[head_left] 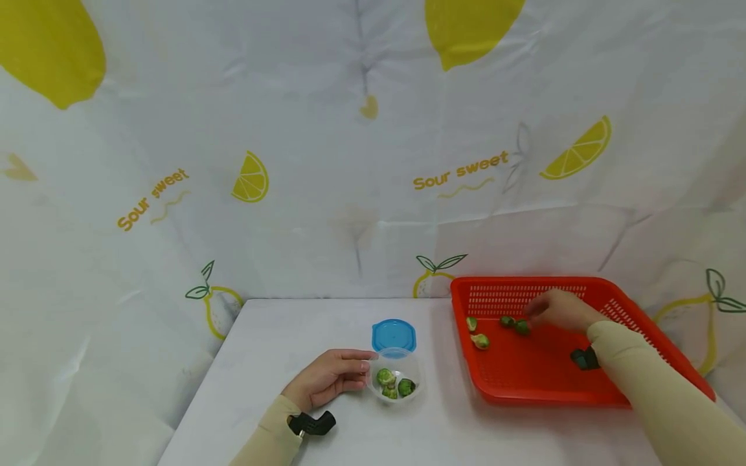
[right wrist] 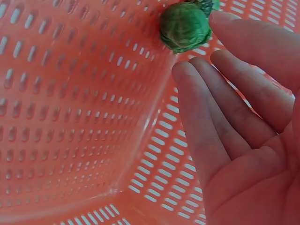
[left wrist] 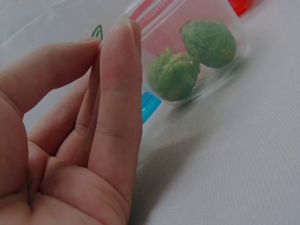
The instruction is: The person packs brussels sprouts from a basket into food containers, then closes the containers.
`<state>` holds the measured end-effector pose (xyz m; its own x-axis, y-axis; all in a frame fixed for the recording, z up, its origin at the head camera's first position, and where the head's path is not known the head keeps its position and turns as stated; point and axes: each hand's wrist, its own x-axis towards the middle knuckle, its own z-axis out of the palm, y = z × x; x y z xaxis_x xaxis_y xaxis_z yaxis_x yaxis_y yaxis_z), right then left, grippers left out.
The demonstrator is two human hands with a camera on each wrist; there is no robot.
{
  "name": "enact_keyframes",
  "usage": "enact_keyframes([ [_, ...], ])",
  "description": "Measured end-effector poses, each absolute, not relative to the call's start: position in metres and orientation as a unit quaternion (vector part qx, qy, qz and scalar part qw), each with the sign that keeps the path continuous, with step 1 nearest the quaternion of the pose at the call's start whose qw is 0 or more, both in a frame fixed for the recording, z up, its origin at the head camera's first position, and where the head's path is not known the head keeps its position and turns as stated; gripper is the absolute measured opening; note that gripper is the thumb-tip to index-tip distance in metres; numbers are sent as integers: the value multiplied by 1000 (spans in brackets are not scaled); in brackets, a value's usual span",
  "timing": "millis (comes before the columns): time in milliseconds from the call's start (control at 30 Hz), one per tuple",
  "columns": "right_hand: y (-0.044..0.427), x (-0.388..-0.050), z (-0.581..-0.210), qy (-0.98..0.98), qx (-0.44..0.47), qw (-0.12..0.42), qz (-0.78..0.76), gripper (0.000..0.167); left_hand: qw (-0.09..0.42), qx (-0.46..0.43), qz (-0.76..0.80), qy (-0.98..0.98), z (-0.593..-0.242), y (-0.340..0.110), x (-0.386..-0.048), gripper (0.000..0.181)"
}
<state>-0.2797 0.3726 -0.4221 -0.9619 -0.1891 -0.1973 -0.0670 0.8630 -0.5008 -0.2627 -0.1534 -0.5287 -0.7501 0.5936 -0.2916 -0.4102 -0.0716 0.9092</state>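
Against the left side of a small clear plastic container (head_left: 394,396) rests my left hand (head_left: 332,378), its fingers fairly straight. Three Brussels sprouts (head_left: 406,387) lie inside the container; in the left wrist view two sprouts (left wrist: 208,43) show through its wall. My right hand (head_left: 562,310) reaches into a red plastic basket (head_left: 548,382). Its fingertips are close to a Brussels sprout (right wrist: 185,27), thumb and fingers apart on either side of a gap. A second sprout (head_left: 507,321) lies beside that one. I cannot tell whether the thumb touches the nearer sprout.
Two more sprouts (head_left: 480,341) lie at the basket's left side. A blue lid (head_left: 394,335) lies flat on the white table (head_left: 280,343) just behind the container. A white cloth with lemon prints (head_left: 326,213) hangs behind the table. The basket has raised slotted walls.
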Motion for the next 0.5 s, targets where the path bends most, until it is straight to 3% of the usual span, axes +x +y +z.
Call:
enact_keyframes([
  [500,370,-289,-436,956,-55,125,-258,37,346,75,739,574,-528,-153,-262,52],
])
